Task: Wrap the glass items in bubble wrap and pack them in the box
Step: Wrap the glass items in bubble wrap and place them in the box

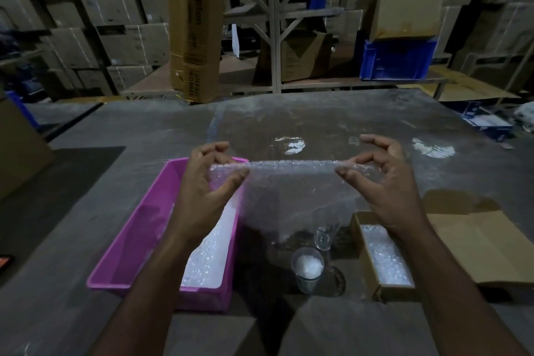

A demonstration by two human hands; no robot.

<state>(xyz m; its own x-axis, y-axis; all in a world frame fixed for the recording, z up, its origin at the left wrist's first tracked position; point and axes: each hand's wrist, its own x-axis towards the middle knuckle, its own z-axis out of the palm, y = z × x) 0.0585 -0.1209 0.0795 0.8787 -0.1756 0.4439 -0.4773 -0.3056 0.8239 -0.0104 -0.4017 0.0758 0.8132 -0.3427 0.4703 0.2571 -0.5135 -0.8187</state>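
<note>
- Your left hand (206,182) sits center-left of the frame, thumb and forefinger pinched shut on the left top corner of the bubble wrap sheet (291,191); the other fingers are curled loose above it.
- Your right hand (387,182) does the same at center-right, pinching the sheet's right top corner, with the upper fingers hooked open in the air and not touching anything.
- So the sheet's top edge runs stretched straight between your two pinches, and the rest hangs down from it toward the lower middle of the frame.
- Two glasses stand on the table (86,211) under the sheet: a clear glass (326,228) partly behind the hanging lower edge, and a second glass (307,269) nearer the bottom, clear of the wrap.
- The pink bin (138,240) at lower left, under your left forearm, holds more bubble wrap.
- The cardboard box (372,283) at lower right, under your right wrist, is open and has bubble wrap inside.
</note>
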